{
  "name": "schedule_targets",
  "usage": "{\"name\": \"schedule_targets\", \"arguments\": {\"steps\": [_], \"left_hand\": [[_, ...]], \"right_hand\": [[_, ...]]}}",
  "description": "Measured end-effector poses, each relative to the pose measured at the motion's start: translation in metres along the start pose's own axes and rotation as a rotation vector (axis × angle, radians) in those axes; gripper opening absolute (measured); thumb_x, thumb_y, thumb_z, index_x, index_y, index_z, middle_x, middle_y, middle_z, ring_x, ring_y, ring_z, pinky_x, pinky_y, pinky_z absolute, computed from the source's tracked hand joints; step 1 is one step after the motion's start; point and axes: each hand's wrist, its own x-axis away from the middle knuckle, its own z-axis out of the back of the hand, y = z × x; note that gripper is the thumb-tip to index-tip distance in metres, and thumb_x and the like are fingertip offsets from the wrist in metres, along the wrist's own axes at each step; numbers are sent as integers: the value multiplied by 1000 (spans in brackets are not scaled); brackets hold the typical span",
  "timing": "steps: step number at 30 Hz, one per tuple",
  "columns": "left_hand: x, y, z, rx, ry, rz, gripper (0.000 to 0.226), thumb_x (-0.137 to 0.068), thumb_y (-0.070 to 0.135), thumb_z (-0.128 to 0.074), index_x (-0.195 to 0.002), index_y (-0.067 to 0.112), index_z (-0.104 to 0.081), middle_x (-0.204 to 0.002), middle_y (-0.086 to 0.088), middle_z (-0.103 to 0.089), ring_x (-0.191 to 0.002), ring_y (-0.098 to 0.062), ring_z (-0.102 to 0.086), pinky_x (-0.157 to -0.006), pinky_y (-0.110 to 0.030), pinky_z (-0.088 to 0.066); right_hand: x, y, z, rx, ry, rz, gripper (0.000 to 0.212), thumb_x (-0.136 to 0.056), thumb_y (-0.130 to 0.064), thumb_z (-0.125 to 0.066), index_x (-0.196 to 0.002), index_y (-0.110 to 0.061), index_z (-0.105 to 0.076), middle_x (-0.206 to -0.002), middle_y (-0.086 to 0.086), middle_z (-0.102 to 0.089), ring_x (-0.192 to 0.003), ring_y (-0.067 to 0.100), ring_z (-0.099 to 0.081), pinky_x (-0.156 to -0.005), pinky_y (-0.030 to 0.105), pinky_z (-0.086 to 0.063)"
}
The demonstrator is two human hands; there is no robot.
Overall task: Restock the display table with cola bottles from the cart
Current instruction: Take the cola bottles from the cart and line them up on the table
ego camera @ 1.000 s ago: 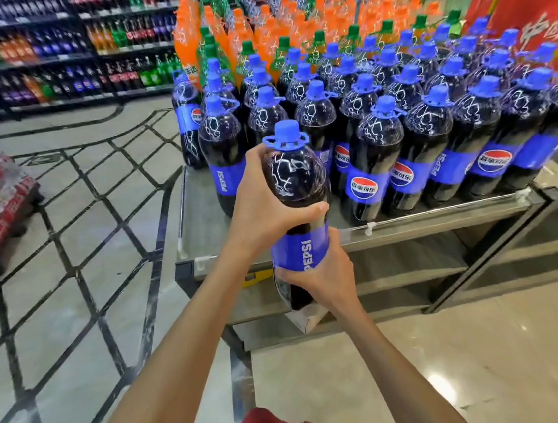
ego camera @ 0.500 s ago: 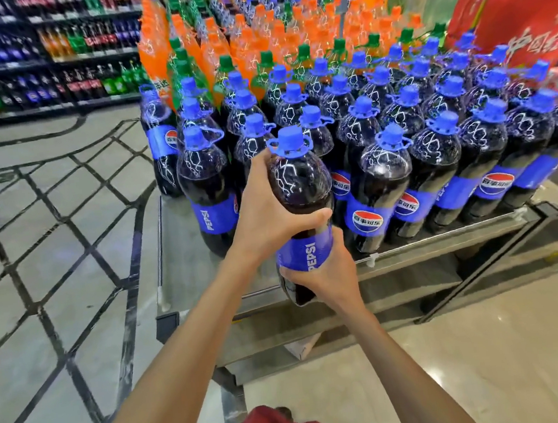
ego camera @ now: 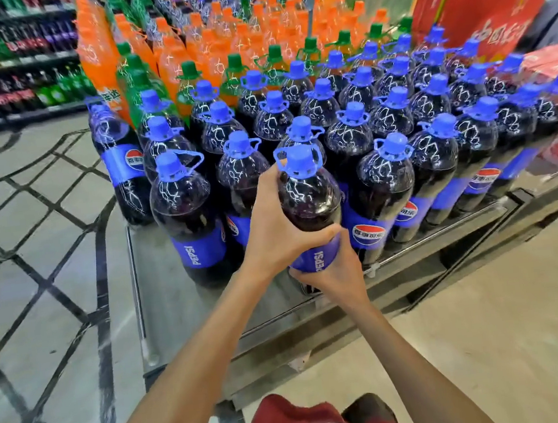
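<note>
My left hand [ego camera: 274, 243] gripped the cola bottle [ego camera: 309, 201] at its shoulder; my right hand [ego camera: 337, 274] clasped its lower label. The bottle was at the display table's [ego camera: 164, 309] near edge. Risk judged: a base overhanging the lip could topple floorward, or jolt the neighbouring bottle [ego camera: 384, 179].

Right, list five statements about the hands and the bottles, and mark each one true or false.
1. The left hand and the right hand both grip one cola bottle. True.
2. Its cap is green. False: it is blue.
3. The left hand holds the bottle higher up than the right hand. True.
4. Only cola is in view. False: orange bottles stand behind the cola rows.
5. The held bottle lies on its side. False: it is roughly upright.
</note>
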Motion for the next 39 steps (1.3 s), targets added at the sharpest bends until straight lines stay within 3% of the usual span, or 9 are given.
{"name": "schedule_targets", "arguments": {"steps": [6,9,11,16,19,25,30,33,39], "left_hand": [[-8,-12,-8,-11,-26,-14,105,-53,18,-100,-140,12,-42,-132,6,-52,-124,1,-51,-103,-11,-36],[-8,-14,-14,-19,-38,-11,104,-52,18,-100,-138,12,-42,-131,7,-52,-123,2,-52,-101,-10,-36],[-8,-15,-19,-25,-50,-20,103,-52,17,-100,-136,15,-41,-130,10,-52,-122,3,-51,-101,-10,-35],[-3,-20,-22,-54,-58,-31,106,-51,18,-100,-136,29,-37,-131,22,-48,-123,5,-50,-101,-9,-35],[4,-27,-21,-61,-57,-8,107,-51,21,-100,-134,36,-35,-130,26,-48,-122,7,-50,-98,-7,-35],[-2,-32,-18,-94,-99,-1,108,-53,33,-98,-139,37,-33,-137,15,-50,-129,-4,-49,-103,-15,-38],[-9,-35,-15,-176,-123,-73,110,-52,38,-98,-142,20,-39,-137,14,-44,-122,-4,-41,-105,-17,-35],[-12,-38,-13,-184,-153,-117,109,-54,37,-98,-142,17,-37,-140,7,-41,-128,-9,-41,-108,-20,-35],[-18,-41,-6,-243,-280,-161,106,-64,34,-93,-148,7,-34,-143,-7,-35,-139,-21,-34,-117,-38,-34]], "right_hand": [[-16,12,-2,-10,29,0,92,-43,-44,-95,-119,-39,-44,-113,-17,-66,-103,5,-65,-89,40,-58],[-24,15,-1,29,42,10,95,-45,-41,-97,-122,-41,-42,-119,-14,-61,-108,5,-61,-94,32,-54],[-25,17,0,46,61,11,95,-47,-37,-99,-126,-34,-45,-120,-11,-57,-112,10,-58,-96,27,-49],[-25,27,-6,75,88,22,104,-47,-37,-96,-138,-19,-47,-128,-2,-56,-122,21,-55,-104,43,-49],[-21,29,-11,65,109,3,104,-46,-33,-96,-137,-19,-48,-126,-6,-56,-122,20,-55,-103,43,-51],[-24,34,-16,95,102,-46,108,-44,-42,-95,-138,-20,-46,-130,-2,-57,-122,19,-55,-100,45,-52],[-20,34,-18,88,137,-60,109,-47,-48,-95,-140,-24,-43,-128,-6,-57,-120,15,-56,-96,33,-51],[-17,36,-21,124,175,-58,113,-47,-58,-90,-142,-21,-41,-133,-3,-51,-126,19,-52,-98,43,-53],[-9,39,-28,154,272,-70,107,-58,-46,-95,-145,-16,-42,-138,-1,-46,-131,18,-43,-93,34,-46]]}}
